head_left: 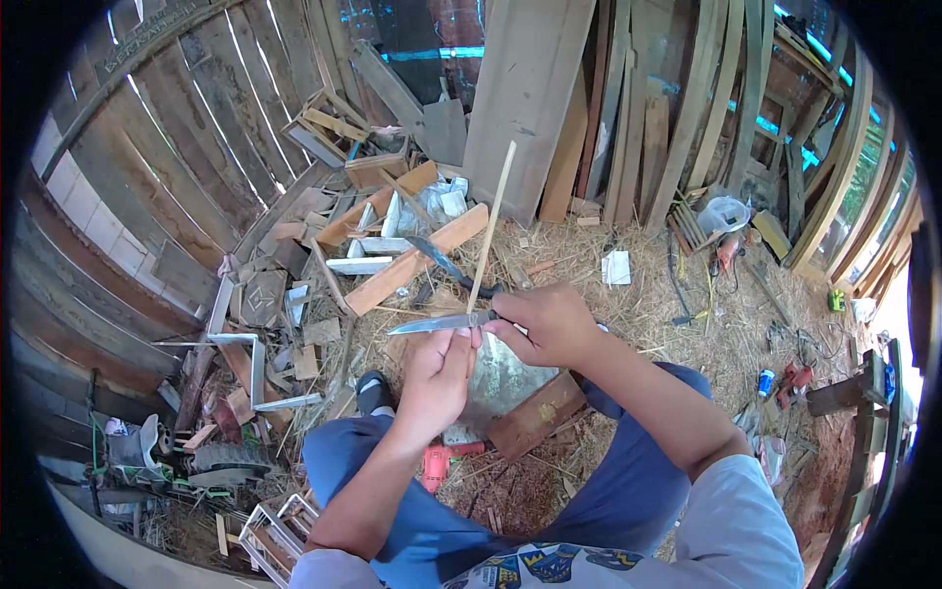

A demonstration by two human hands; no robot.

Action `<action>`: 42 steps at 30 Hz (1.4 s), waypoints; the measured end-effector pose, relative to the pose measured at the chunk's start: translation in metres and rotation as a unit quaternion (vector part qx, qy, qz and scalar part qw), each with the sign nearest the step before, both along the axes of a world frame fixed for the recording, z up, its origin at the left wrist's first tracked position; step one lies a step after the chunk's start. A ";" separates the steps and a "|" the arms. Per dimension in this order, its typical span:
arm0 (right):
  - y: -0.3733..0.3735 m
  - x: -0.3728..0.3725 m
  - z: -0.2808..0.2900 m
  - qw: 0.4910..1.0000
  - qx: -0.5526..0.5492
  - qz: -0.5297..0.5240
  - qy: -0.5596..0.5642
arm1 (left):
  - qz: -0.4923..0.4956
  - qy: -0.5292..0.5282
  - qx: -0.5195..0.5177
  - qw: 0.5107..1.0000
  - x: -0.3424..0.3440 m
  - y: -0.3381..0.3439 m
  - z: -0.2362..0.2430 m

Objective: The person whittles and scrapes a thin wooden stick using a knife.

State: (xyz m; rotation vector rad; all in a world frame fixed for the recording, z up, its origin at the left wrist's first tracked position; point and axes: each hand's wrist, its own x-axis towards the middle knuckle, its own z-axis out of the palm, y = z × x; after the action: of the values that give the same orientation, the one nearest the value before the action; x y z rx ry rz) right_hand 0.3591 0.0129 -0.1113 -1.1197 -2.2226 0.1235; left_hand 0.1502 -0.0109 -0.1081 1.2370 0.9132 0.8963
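Note:
My right hand [551, 326] is closed around the handle of a knife, and its blade [432, 325] points left across the top of my left hand [440, 375]. In my left hand the fingers pinch the lower end of a thin pale wooden strip [494, 211], which stands up and leans slightly right. The blade crosses the strip just above those fingers. Beyond my hands, a dark curved blade [439, 259] lies across a light brown plank [417, 260]. Below my hands, between my knees, is a greyish rounded block [505, 378].
A brown wood block [537, 416] and a red power tool [438, 468] lie between my legs. Scrap wood [397, 206] is heaped at the far left. Tall boards [530, 88] lean on the back wall. A blue can [765, 382] and cords [682, 285] lie to the right on straw-covered ground.

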 end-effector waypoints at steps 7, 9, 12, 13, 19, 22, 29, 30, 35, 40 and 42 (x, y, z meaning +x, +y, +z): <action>-0.001 0.006 0.006 0.998 0.027 -0.027 -0.041 | 0.002 0.023 0.019 1.000 0.005 -0.004 0.009; -0.001 0.006 0.008 0.998 0.038 -0.028 -0.041 | -0.005 0.004 0.035 0.999 0.005 -0.002 0.000; -0.003 0.006 0.010 0.997 0.055 -0.035 -0.041 | -0.009 -0.013 0.056 0.998 0.006 -0.004 0.000; -0.003 0.007 0.010 0.996 0.061 -0.042 -0.042 | -0.008 -0.013 0.059 0.998 0.007 -0.003 0.000; 0.000 0.008 0.010 0.995 0.082 -0.046 -0.042 | -0.015 -0.023 0.031 0.999 0.006 -0.001 -0.002; 0.001 0.010 0.010 0.996 0.071 -0.056 -0.013 | -0.022 -0.041 0.011 0.999 0.006 -0.001 0.004; 0.034 0.083 0.009 0.977 0.050 -0.208 0.018 | -0.066 0.003 0.033 0.997 0.007 -0.015 0.000; 0.034 0.082 0.009 0.977 0.053 -0.208 0.017 | -0.066 0.001 0.035 0.997 0.006 -0.015 0.000; 0.058 0.118 -0.013 0.961 0.094 -0.252 0.067 | -0.058 0.041 -0.021 0.997 0.004 -0.022 0.022; 0.067 0.156 -0.015 0.912 -0.062 -0.383 0.132 | -0.052 0.046 -0.013 0.998 -0.003 -0.019 0.013; 0.063 0.144 -0.020 0.919 -0.065 -0.354 0.160 | -0.030 0.064 0.004 0.997 -0.006 -0.014 0.007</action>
State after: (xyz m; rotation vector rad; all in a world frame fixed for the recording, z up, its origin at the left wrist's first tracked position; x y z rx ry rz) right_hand 0.5032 0.0756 -0.1315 -1.7662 -1.4363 0.1330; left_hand 0.1438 -0.0244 -0.1013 1.3347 0.9695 0.7809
